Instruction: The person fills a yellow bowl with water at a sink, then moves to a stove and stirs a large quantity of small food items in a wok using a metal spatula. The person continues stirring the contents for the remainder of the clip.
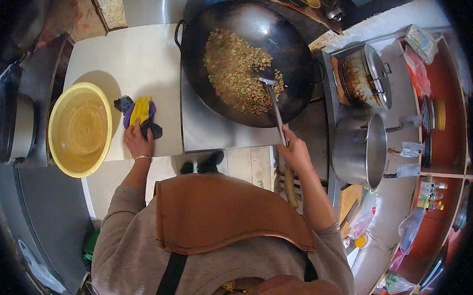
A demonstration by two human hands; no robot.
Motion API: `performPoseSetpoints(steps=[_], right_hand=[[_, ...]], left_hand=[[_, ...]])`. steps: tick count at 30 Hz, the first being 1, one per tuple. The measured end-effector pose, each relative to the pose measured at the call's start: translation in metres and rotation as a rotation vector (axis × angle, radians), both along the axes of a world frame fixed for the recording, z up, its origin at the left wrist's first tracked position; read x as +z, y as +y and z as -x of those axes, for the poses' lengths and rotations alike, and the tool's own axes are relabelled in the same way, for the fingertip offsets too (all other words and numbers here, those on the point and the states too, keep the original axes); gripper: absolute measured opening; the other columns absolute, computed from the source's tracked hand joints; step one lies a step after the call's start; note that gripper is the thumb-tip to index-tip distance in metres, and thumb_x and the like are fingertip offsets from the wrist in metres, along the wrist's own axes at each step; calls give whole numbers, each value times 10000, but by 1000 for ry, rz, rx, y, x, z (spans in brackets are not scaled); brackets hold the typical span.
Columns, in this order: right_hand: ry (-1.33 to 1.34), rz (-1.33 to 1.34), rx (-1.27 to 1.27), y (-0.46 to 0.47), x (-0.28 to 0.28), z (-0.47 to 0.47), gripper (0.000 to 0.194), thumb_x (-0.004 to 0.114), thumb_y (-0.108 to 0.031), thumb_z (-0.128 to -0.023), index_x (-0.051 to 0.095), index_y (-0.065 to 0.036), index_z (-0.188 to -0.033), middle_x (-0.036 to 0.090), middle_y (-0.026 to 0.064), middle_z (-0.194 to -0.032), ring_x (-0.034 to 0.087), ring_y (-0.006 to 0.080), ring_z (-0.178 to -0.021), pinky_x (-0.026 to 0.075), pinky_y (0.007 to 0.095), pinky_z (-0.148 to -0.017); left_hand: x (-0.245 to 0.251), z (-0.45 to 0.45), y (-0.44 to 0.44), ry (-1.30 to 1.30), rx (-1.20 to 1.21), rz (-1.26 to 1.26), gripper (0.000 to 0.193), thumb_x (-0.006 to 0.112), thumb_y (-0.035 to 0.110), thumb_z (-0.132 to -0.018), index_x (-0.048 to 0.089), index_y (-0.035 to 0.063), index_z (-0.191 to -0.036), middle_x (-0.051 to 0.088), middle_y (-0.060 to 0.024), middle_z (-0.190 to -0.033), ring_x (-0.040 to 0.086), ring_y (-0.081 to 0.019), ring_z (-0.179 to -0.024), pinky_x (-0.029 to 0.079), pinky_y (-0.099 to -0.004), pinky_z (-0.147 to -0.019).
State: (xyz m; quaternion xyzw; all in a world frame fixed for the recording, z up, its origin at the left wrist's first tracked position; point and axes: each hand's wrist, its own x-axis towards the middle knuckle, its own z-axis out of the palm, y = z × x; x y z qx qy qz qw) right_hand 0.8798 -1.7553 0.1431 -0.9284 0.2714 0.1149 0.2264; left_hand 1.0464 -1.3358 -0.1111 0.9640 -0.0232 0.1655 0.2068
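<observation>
A large dark wok [291, 38] holds a heap of small brown and greenish pieces [233, 68], perhaps beans; I cannot tell exactly. My right hand [296, 151] grips the handle of a metal wok spatula [275, 102], whose blade lies among the pieces. On the pale counter, left of the wok, my left hand [139, 140] rests on a bunched yellow, purple and dark cloth [141, 110]. Whether its fingers grip the cloth is not clear. Beside it stands a yellow plastic basin [110, 129] with brown residue on its bottom.
Right of the wok stand a lidded, stained pot [358, 79] and a deep steel pot [351, 150]. Several cleavers [410, 149] hang beyond them. A wooden shelf edge [293, 8] runs behind the wok. At the far left is another pan [23, 125].
</observation>
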Motion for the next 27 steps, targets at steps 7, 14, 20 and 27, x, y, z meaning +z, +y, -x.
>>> performPoseSetpoints(steps=[7, 14, 20, 27], right_hand=[[-90, -305, -144, 9, 14, 33, 642, 660, -92, -823, 454, -57, -1430, 671, 199, -1151, 648, 219, -1028, 488, 323, -881], [-165, -443, -245, 9, 19, 40, 631, 658, -43, -833, 458, -49, -1432, 661, 75, -1047, 575, 123, -845, 472, 256, -785], [-146, -411, -280, 12, 37, 50, 633, 664, -15, -823, 471, -50, -1425, 632, 29, -936, 537, 101, -782, 457, 239, -721], [-94, -446, -290, 27, 82, 63, 625, 663, 32, -824, 469, -30, -1415, 653, 85, -1116, 607, 127, -930, 486, 261, -831]], left_hand=[[1, -2, 0, 15, 1, 11, 590, 673, 352, -841, 494, 190, -1380, 461, -174, -1239, 398, -381, -1229, 292, -529, -1067], [1, -1, 0, 8, 4, -10, 594, 674, 350, -840, 491, 188, -1381, 456, -171, -1235, 398, -372, -1218, 288, -524, -1070], [1, -1, 1, 19, -4, 4, 599, 671, 342, -844, 480, 190, -1391, 455, -172, -1235, 395, -369, -1221, 288, -522, -1070], [3, 0, 0, 4, -11, 17, 584, 670, 340, -846, 490, 182, -1378, 454, -182, -1252, 399, -382, -1216, 292, -524, -1069]])
